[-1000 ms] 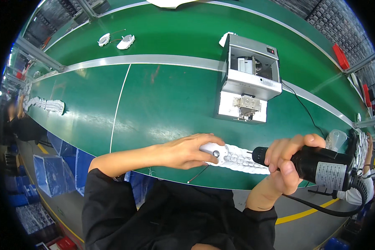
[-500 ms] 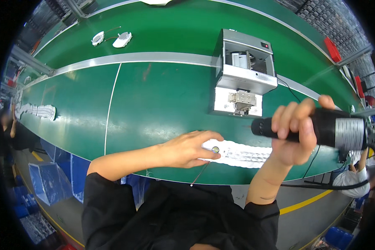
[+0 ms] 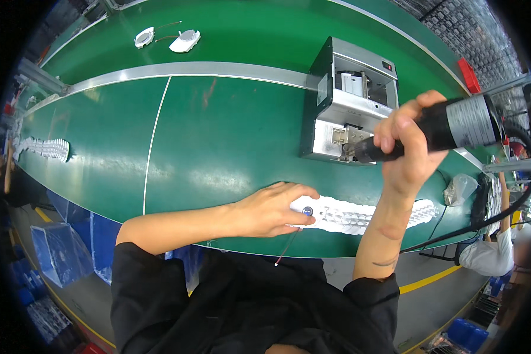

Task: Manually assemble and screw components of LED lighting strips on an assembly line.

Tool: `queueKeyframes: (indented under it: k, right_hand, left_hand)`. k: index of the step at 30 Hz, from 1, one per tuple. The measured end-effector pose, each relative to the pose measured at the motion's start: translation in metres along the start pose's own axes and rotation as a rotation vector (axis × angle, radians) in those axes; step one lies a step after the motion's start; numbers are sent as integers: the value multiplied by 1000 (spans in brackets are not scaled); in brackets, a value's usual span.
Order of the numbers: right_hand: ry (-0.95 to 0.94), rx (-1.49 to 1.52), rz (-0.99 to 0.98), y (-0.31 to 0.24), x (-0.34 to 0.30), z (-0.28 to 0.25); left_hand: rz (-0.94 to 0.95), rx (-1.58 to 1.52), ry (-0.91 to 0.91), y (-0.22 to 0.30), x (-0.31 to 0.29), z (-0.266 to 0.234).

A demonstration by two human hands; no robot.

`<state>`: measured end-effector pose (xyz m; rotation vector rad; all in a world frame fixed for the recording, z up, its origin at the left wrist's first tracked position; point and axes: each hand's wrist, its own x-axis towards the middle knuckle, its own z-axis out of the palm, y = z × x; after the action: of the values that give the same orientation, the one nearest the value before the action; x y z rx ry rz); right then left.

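Our left hand presses flat on the left end of the white strip at the table's near edge, while our right hand clenches the screwdriver against the feeder.

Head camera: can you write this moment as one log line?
left hand: pressing white part row | right hand: gripping black power screwdriver, raised | tip at grey machine

Left hand pressing white strip flat on green bench; right hand gripping black screwdriver by metal box.
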<state>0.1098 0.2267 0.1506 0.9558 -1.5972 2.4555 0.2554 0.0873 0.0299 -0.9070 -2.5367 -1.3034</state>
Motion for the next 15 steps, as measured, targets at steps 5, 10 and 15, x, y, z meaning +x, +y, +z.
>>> queueKeyframes:
  k: [5, 10, 15]
  right_hand:
    - [-77, 85, 12, -19, -48, 1]
    - [-66, 163, 110, -22, -77, 5]
    - [-81, 58, 221, -13, -85, 4]
  left_hand:
    - [-11, -3, 38, -1, -1, 2]
    - [0, -13, 56, 1, 0, 0]
    - [-11, -17, 55, 2, 0, 1]
